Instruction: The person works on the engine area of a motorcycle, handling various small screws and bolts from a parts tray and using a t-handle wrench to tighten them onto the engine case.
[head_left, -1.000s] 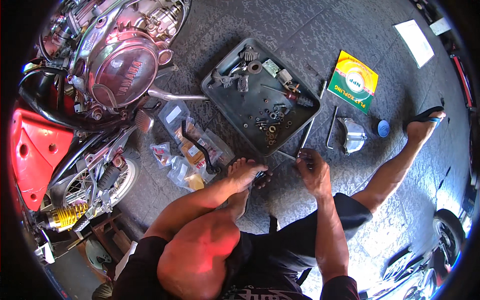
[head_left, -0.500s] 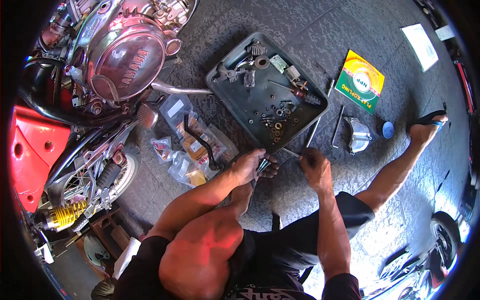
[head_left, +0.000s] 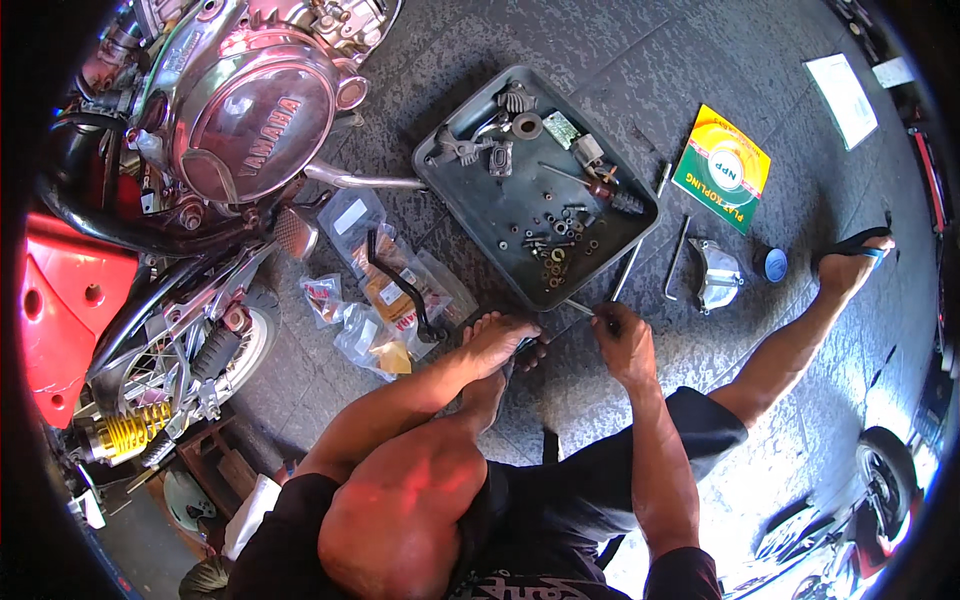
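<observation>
Just below the tray's (head_left: 518,192) near corner, the left hand (head_left: 503,342) is curled around some shiny metal bits (head_left: 524,344) — right hand's (head_left: 630,350) fingers are bunched by a metal rod (head_left: 580,307), can't tell if they're gripping it.

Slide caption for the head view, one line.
Bare left hand and right hand near a dark-grey rectangular tray holding small metal parts, beside a motorcycle's shiny round engine cover.

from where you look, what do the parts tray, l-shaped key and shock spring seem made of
Parts tray: probably plastic, matte dark, rounded moulded corners. L-shaped key: likely steel, greyish metallic sheen. Shock spring: probably painted steel, glossy yellow coils.
</observation>
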